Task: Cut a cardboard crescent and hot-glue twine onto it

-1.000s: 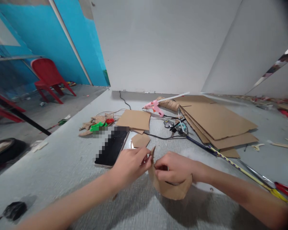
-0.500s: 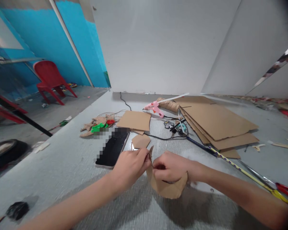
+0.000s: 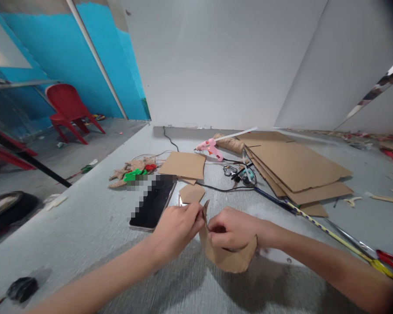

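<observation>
Both hands grip one curved strip of brown cardboard (image 3: pixel 231 261), which bends in an arc below my right hand. My left hand (image 3: pixel 180 223) pinches its upper left end, where a torn tip sticks up between the hands. My right hand (image 3: pixel 231 229) has its fingers curled over the inner edge close by; the fingertips are partly hidden. Just beyond my left hand lies a small cut cardboard piece (image 3: pixel 191 193). A dark-screened phone (image 3: pixel 153 203) rests left of it, partly pixelated.
A pink glue gun (image 3: pixel 210 149) lies by a twine roll (image 3: pixel 231 144) at the back. Stacked cardboard sheets (image 3: pixel 298 161) are at right, with red-handled scissors (image 3: pixel 356 240) and a yellow tape measure (image 3: pixel 327 229). A square cardboard piece (image 3: pixel 182 165) and green yarn (image 3: pixel 136 174) sit further left.
Hardly anything differs. Both hands keep their hold on the cardboard strip, whose lower edge has shifted very slightly.
</observation>
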### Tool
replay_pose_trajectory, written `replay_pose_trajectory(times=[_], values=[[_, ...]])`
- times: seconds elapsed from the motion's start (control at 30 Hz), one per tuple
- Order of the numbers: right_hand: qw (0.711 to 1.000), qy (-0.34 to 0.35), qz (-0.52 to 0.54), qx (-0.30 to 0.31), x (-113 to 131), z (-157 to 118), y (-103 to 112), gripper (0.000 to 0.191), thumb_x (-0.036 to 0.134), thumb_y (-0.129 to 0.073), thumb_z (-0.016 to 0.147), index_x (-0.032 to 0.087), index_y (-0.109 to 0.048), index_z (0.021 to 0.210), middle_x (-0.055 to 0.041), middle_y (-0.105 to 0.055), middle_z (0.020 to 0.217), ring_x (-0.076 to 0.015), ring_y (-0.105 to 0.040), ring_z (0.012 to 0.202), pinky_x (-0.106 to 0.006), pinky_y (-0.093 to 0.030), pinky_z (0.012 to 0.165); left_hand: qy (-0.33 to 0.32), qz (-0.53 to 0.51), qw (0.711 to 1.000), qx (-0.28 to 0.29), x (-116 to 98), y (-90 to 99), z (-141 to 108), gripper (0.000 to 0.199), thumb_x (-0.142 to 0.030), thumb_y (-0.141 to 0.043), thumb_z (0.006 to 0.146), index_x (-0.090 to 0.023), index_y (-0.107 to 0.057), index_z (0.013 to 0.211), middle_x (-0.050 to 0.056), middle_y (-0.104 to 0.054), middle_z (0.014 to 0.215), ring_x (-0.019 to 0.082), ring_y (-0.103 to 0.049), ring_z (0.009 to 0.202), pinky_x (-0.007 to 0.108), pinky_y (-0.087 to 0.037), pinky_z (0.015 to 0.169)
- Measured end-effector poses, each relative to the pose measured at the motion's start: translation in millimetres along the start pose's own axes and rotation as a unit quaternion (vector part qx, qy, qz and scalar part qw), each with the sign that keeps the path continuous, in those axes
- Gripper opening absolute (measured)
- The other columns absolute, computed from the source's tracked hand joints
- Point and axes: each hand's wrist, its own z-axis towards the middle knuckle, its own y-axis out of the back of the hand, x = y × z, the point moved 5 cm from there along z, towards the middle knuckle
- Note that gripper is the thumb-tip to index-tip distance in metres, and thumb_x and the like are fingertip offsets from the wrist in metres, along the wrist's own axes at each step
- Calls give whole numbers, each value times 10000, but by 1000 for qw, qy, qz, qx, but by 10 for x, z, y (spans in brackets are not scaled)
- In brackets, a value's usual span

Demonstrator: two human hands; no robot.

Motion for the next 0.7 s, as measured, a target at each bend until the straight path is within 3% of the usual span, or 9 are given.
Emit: replay_pose_trajectory(times=[0.13, 0.2, 0.27, 0.33, 0.4, 0.43, 0.5, 0.57, 0.7], values=[[999, -9, -36, 8, 44, -39, 36, 235, 141, -559, 737, 161, -439, 536, 73, -321, 514, -65, -307, 507, -232, -232, 489, -23, -57, 997, -36, -1, -8, -9, 187, -200, -424, 922, -153, -590, 849, 8, -672, 623, 148, -623, 518, 237, -350, 488], [993, -19, -115, -10, 24, -112, 74, 207, 160, -568, 759, 162, -505, 562, 61, -394, 512, -74, -332, 496, -241, -240, 498, -39, -112, 992, -53, 49, 56, -29, 213, -249, -426, 938, -161, -616, 979, -10, -673, 633, 130, -619, 525, 228, -380, 522], [967, -44, -242, -65, -60, -222, 125, 167, 157, -555, 795, 162, -603, 635, 18, -528, 558, -100, -402, 501, -260, -246, 503, -19, -137, 989, -53, 176, 165, -58, 263, -309, -434, 946, -187, -616, 1092, -21, -677, 648, 122, -619, 543, 225, -397, 554], [918, -80, -369, -124, -193, -349, 153, 166, 85, -531, 798, 148, -670, 731, -54, -643, 659, -146, -506, 537, -278, -251, 497, 46, -107, 993, -19, 356, 272, -103, 286, -331, -409, 953, -206, -639, 1070, -9, -685, 671, 132, -616, 557, 233, -380, 546], [880, -101, -441, -146, -331, -442, 123, 210, 13, -528, 772, 139, -695, 799, -93, -685, 731, -173, -572, 566, -282, -271, 488, 119, -42, 989, 73, 513, 303, -172, 310, -338, -388, 956, -202, -666, 985, 24, -697, 705, 163, -629, 587, 250, -356, 527], [874, -97, -452, -146, -381, -465, 95, 209, 17, -541, 778, 145, -698, 832, -90, -691, 745, -174, -585, 567, -277, -284, 484, 144, -4, 981, 128, 561, 289, -216, 326, -341, -385, 955, -198, -677, 933, 43, -702, 717, 186, -643, 609, 259, -349, 521], [884, -69, -439, -144, -422, -469, 50, 179, 89, -578, 824, 172, -689, 937, -63, -700, 791, -169, -602, 585, -264, -317, 486, 162, 61, 959, 224, 582, 214, -303, 358, -344, -391, 949, -186, -696, 846, 85, -710, 742, 237, -674, 664, 276, -359, 525], [903, -27, -403, -143, -395, -435, 38, 199, 177, -565, 886, 204, -656, 1061, -37, -698, 864, -169, -624, 652, -258, -365, 514, 149, 95, 945, 276, 534, 106, -362, 370, -345, -413, 939, -169, -713, 813, 119, -714, 762, 283, -693, 719, 301, -397, 551], [942, 55, -315, -100, -349, -345, 8, 270, 236, -476, 962, 218, -614, 1194, -59, -668, 1041, -185, -635, 883, -287, -476, 702, 129, 95, 947, 278, 461, -67, -391, 364, -377, -461, 917, -144, -730, 839, 144, -709, 761, 309, -695, 725, 330, -445, 574]])
